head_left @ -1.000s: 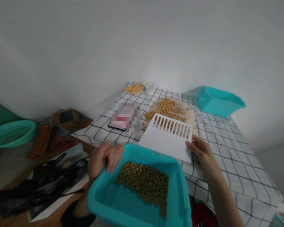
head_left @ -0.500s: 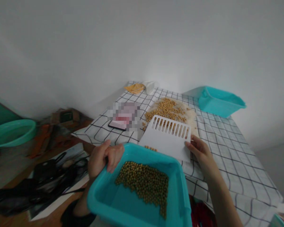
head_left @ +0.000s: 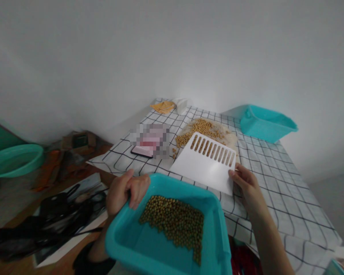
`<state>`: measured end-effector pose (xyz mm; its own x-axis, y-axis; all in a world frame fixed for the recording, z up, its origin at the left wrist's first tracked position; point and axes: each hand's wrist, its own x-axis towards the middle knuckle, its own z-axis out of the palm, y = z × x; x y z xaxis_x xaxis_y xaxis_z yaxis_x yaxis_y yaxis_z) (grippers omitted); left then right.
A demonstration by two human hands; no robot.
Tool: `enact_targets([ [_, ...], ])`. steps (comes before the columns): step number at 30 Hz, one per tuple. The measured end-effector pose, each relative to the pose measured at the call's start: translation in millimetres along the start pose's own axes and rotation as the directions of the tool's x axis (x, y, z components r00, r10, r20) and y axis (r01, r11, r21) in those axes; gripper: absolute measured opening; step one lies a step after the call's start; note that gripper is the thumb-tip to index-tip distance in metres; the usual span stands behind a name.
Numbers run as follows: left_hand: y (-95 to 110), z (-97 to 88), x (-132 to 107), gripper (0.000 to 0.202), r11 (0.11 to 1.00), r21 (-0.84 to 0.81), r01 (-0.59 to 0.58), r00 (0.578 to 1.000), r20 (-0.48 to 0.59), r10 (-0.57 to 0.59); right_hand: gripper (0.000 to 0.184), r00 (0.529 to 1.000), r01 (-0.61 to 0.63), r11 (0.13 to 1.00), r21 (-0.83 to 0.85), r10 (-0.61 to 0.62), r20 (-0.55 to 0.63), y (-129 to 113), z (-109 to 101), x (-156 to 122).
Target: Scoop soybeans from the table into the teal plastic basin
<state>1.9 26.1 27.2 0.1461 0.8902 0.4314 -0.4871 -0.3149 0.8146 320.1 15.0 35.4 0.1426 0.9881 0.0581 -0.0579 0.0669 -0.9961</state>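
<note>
Beans (head_left: 174, 221) slid off the white scoop (head_left: 206, 170) into the blue tub (head_left: 143, 248); right hand (head_left: 248, 187) pinches the scoop, left hand (head_left: 126, 194) grips the tub's rim.

The near basin (head_left: 132, 248) sits closest, at the table's front edge, with beans (head_left: 174, 221) lying in it. The left hand (head_left: 126, 193) is on its far left rim. Just behind the basin, the slotted board (head_left: 203, 168) rests tilted on the tablecloth (head_left: 275, 179), and the right hand (head_left: 246, 185) is at its right edge. Behind the board lies a heap of beans (head_left: 202, 128), with a phone (head_left: 145, 151) to its left and a far basin (head_left: 263, 122) to its right. Off the table to the left are cables (head_left: 54, 217) and, further left, a round bowl (head_left: 14, 160).
</note>
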Motion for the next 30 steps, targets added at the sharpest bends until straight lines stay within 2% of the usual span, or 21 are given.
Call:
enact_targets([
  [4, 0.3, 0.0, -0.1, 0.070, 1.000, -0.004, 0.007, 1.000, 0.013, -0.007, 0.024, 0.997, 0.022, 0.998, 0.052, -0.017, -0.080, 0.7, 2.4, 1.9],
  [8, 1.1, -0.1, -0.1, 0.070, 1.000, 0.003, 0.023, 0.999, 0.030, -0.023, 0.027, 0.998, 0.035, 0.998, 0.056, -0.031, -0.063, 2.4, 5.4, 4.8],
  [12, 1.0, -0.4, -0.3, 0.070, 0.999, -0.018, 0.046, 0.999, -0.014, -0.046, 0.025, 0.998, 0.037, 0.997, 0.062, -0.034, -0.056, 3.2, 5.2, 4.8],
  [14, 1.0, -1.6, 0.0, 0.070, 0.998, -0.003, 0.056, 0.998, 0.006, -0.056, 0.023, 0.998, 0.029, 0.996, 0.080, -0.024, -0.054, 1.8, 4.6, 3.3],
  [17, 1.1, -3.7, 0.1, 0.071, 0.998, 0.018, 0.055, 0.998, 0.042, -0.056, 0.022, 1.000, 0.009, 0.997, 0.079, -0.008, -0.021, -1.3, 4.7, 0.6],
  [25, -5.4, -5.1, -4.1, 0.068, 0.999, -0.046, 0.025, 1.000, 0.004, -0.024, 0.020, 0.992, -0.008, 0.999, 0.036, 0.004, 0.125, -6.4, 8.3, -3.3],
  [30, -4.5, -4.5, -4.1, 0.069, 0.999, -0.031, 0.030, 1.000, 0.001, -0.030, 0.025, 0.990, -0.028, 0.999, 0.028, 0.024, 0.142, -6.9, 8.3, -4.1],
])
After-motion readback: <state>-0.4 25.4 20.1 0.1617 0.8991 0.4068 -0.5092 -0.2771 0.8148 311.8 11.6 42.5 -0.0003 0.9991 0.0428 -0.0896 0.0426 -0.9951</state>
